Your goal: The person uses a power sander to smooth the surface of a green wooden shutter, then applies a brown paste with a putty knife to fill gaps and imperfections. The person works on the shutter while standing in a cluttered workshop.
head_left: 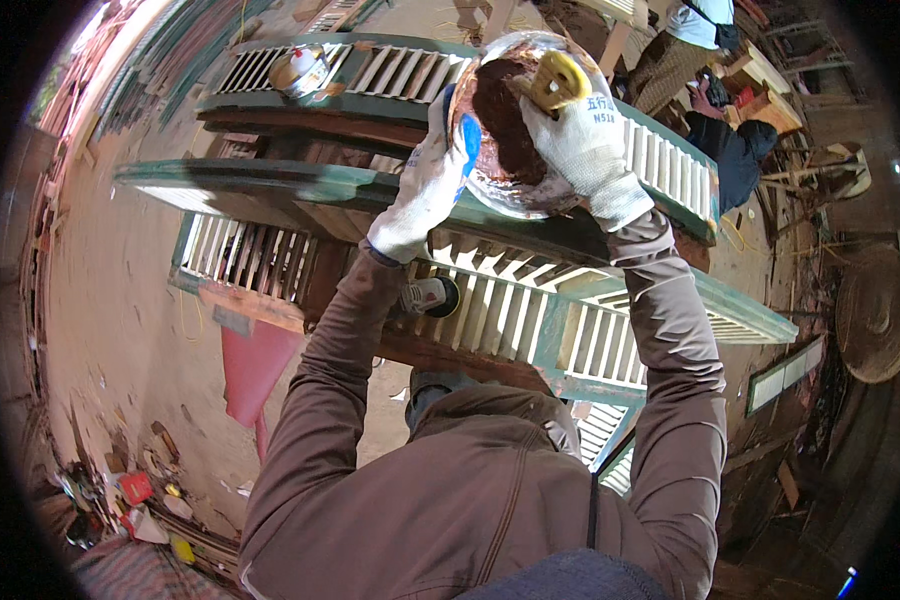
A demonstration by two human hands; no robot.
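A round, paint-smeared white tub (525, 203) is tilted up above the louvred shutters, with dark reddish-brown paint or paste (500, 118) inside. My left hand (425, 190), in a white glove with blue coating, is closed on the tub's left rim. My right hand (592, 150), gloved too, grips a tool by its yellow handle (560, 82) at the tub's right side. The tool's working end is hidden, so I cannot tell its kind. Just beneath the tub lies a green-framed shutter (345, 180) with pale slats.
More green-framed shutters (595, 345) lie nearer my body. A paint-stained can (298, 72) stands on the far shutter. Left of me is a red panel (255, 365); scraps and containers (145, 500) litter the lower left. Another person (685, 60) is at the upper right, near wooden pieces.
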